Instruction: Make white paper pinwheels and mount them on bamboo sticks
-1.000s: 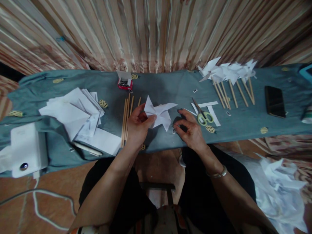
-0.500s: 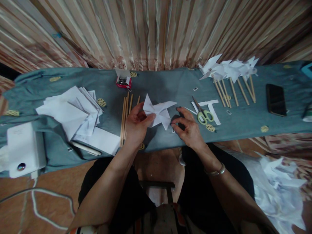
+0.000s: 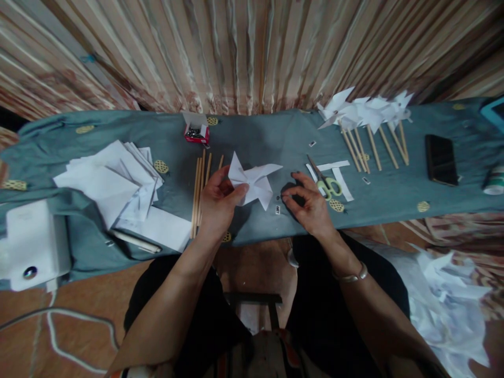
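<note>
My left hand (image 3: 219, 202) is closed on a white paper pinwheel (image 3: 255, 181), its thumb pressed on the folded middle. To the right of the paper, my right hand (image 3: 307, 202) has thumb and index finger pinched together, the other fingers partly spread. A tiny dark round thing (image 3: 277, 198) shows at those fingertips; its kind is too small to tell. Several wooden sticks (image 3: 200, 184) lie beside my left hand. Scissors with green handles (image 3: 328, 185) rest just beyond my right hand, over white paper strips (image 3: 343, 184).
Finished pinwheels on sticks (image 3: 364, 113) lie at the back right, near a black phone (image 3: 441, 160). An open red box (image 3: 197, 134) holds small metal pieces. On the left are stacked paper sheets (image 3: 98, 178), a pen (image 3: 136, 241) and a white device (image 3: 37, 241). A bag of pinwheels (image 3: 449, 310) sits lower right.
My right hand has drawn slightly away from the pinwheel, widening the gap between them. The left hand still holds the pinwheel in the same pose. The whole view has shifted a little.
</note>
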Demonstrator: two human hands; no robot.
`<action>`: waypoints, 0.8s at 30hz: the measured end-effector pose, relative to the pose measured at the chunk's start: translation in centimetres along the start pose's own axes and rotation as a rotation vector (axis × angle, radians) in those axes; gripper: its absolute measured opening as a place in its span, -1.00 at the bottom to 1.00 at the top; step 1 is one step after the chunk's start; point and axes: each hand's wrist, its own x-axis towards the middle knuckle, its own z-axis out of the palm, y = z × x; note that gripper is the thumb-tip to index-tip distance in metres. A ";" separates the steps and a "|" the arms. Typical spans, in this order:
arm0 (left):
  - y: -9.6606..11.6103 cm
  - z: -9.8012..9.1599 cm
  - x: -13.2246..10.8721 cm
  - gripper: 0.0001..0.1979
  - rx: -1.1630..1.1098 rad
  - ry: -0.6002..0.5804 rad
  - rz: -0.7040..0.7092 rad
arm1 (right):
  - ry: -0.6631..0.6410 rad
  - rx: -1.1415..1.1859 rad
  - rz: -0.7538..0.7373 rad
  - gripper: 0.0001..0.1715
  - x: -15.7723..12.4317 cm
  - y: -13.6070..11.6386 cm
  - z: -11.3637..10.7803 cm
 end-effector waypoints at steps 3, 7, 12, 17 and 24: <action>-0.1 0.0 0.0 -0.49 0.012 -0.010 0.006 | -0.008 0.021 -0.026 -0.88 0.1 -0.3 -0.1; -0.1 0.1 0.0 -0.48 0.028 -0.029 0.010 | -0.001 0.003 -0.059 -0.91 0.1 -0.8 0.0; 0.0 0.2 -0.1 -0.49 -0.003 -0.034 -0.003 | -0.036 -0.040 -0.079 -0.93 -0.1 -1.0 0.4; -0.1 0.3 -0.1 -0.49 0.003 -0.021 -0.029 | -0.035 -0.032 -0.088 -0.93 -0.2 -1.0 0.6; -0.3 0.4 -0.1 -0.47 0.021 -0.007 -0.035 | -0.039 -0.029 -0.088 -0.92 0.0 -0.9 1.1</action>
